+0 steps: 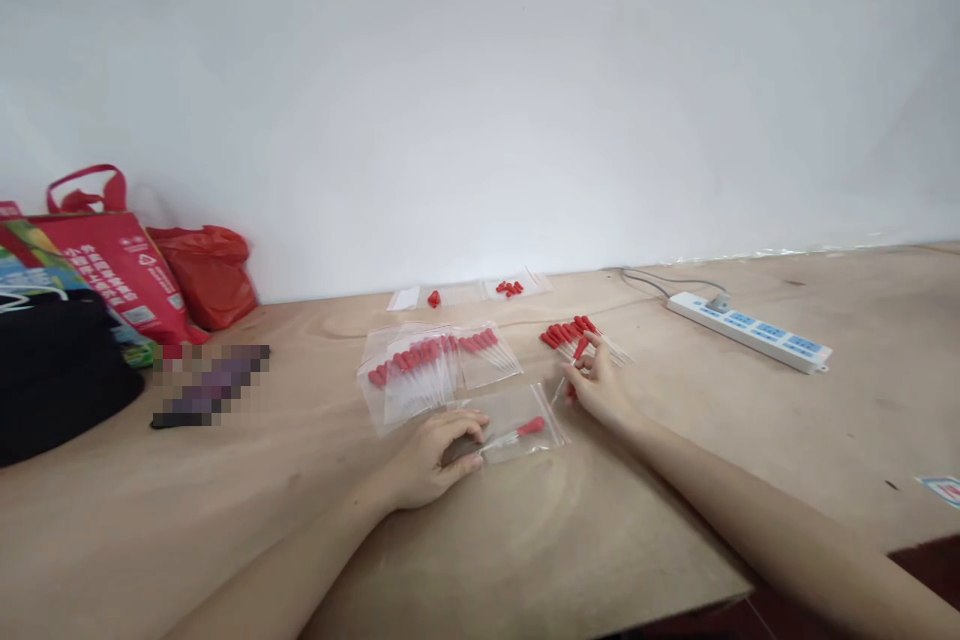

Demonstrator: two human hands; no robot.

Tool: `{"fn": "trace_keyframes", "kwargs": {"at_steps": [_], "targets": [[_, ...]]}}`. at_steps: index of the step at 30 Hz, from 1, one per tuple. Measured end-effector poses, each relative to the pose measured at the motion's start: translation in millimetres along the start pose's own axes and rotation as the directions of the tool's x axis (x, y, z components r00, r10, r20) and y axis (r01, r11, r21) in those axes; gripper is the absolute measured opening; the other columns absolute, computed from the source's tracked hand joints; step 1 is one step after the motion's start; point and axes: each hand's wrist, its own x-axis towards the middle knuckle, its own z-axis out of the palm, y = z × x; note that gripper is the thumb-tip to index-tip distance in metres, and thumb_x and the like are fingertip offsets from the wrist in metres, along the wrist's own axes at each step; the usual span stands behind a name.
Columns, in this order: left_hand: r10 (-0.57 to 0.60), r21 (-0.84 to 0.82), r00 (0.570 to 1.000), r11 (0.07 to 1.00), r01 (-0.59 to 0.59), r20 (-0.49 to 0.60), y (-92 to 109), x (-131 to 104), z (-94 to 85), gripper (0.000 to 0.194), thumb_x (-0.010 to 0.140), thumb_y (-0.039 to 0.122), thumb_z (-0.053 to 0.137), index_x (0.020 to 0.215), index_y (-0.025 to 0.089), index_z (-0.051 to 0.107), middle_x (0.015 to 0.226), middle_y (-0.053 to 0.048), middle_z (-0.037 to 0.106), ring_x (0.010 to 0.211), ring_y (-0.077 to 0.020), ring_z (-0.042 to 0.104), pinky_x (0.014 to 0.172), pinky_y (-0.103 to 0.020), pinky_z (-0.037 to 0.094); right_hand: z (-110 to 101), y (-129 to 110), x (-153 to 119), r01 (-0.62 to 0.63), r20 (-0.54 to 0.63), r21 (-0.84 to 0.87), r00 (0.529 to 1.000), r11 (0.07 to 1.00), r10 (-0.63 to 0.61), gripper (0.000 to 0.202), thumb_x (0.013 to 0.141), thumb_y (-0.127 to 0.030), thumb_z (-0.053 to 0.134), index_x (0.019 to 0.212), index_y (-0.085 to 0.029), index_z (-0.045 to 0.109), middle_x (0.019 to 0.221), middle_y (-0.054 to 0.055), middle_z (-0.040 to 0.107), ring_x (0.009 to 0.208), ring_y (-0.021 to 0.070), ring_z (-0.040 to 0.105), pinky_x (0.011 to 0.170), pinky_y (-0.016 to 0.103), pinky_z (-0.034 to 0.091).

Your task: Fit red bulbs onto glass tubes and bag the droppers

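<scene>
On the wooden table, my left hand (442, 452) pinches the left edge of a clear zip bag (506, 405), which holds a red-capped dropper (531, 426). My right hand (592, 382) grips another red-topped dropper (580, 348) between its fingers, right of the bag. Just behind that hand lies a pile of loose droppers (559, 331) with red bulbs and clear stems. Behind my left hand are overlapping clear bags filled with several droppers (420, 356). Farther back, two bags hold small red bulbs (509, 289).
A white power strip (750, 328) with a plugged-in cable lies at the right. At the left are a black cloth item (60, 370), a red printed bag (124, 270), a red plastic bag (210, 275) and a blurred dark object (214, 388). A wall rises behind the table.
</scene>
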Motion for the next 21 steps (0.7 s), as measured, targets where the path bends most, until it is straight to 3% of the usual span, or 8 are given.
{"fn": "trace_keyframes", "kwargs": {"at_steps": [5,11,14,17,21], "targets": [[-0.008,0.004,1.0,1.0,0.008,-0.002,2.7,0.5,-1.2,0.012,0.08,0.029,0.05,0.088,0.022,0.054,0.114,-0.004,0.056,0.108,-0.0195,0.049,0.091,-0.037,0.038,9.0,1.6,-2.5,-0.088,-0.044,0.166,0.994,0.982,0.096,0.052,0.066,-0.027,0.058,0.105,-0.024,0.023,0.058,-0.009,0.044,0.041,0.0123,0.051,0.039,0.026,0.045],[-0.01,0.005,1.0,1.0,0.01,0.003,-0.1,-0.1,0.4,0.012,0.08,0.029,0.05,0.089,0.021,0.054,0.115,-0.004,0.055,0.109,-0.0198,0.047,0.092,-0.036,0.037,11.1,0.7,-7.4,-0.119,0.029,0.299,0.993,0.947,0.116,0.046,0.067,-0.038,0.058,0.094,-0.024,0.025,0.057,-0.009,0.051,0.047,0.0131,0.055,0.046,0.027,0.048],[-0.021,0.006,1.0,1.0,0.021,-0.01,-0.2,-1.4,0.9,0.02,0.08,0.03,0.05,0.099,0.022,0.052,0.117,-0.004,0.054,0.109,-0.0205,0.047,0.092,-0.037,0.037,10.5,-5.6,-11.4,-0.189,0.093,0.347,0.982,0.918,0.167,0.039,0.069,-0.04,0.056,0.089,-0.024,0.027,0.06,-0.007,0.054,0.053,0.0139,0.058,0.053,0.029,0.049],[-0.043,0.013,0.999,0.999,0.043,-0.016,-0.4,-2.4,1.0,0.034,0.081,0.031,0.05,0.114,0.025,0.045,0.119,-0.004,0.052,0.109,-0.0212,0.047,0.092,-0.038,0.037,11.3,-10.3,-15.9,-0.25,0.203,0.333,0.961,0.909,0.19,0.033,0.07,-0.042,0.054,0.084,-0.023,0.032,0.064,-0.003,0.056,0.057,0.0131,0.059,0.057,0.029,0.049],[-0.047,0.019,0.999,0.999,0.048,-0.018,-1.2,-2.7,1.3,0.04,0.08,0.032,0.05,0.119,0.026,0.042,0.121,-0.004,0.05,0.11,-0.0219,0.046,0.093,-0.038,0.036,11.4,-9.0,-18.5,-0.189,0.265,0.208,0.955,0.96,0.131,0.034,0.063,-0.044,0.061,0.077,-0.02,0.041,0.067,-0.003,0.054,0.054,0.0098,0.053,0.053,0.025,0.046]]}}
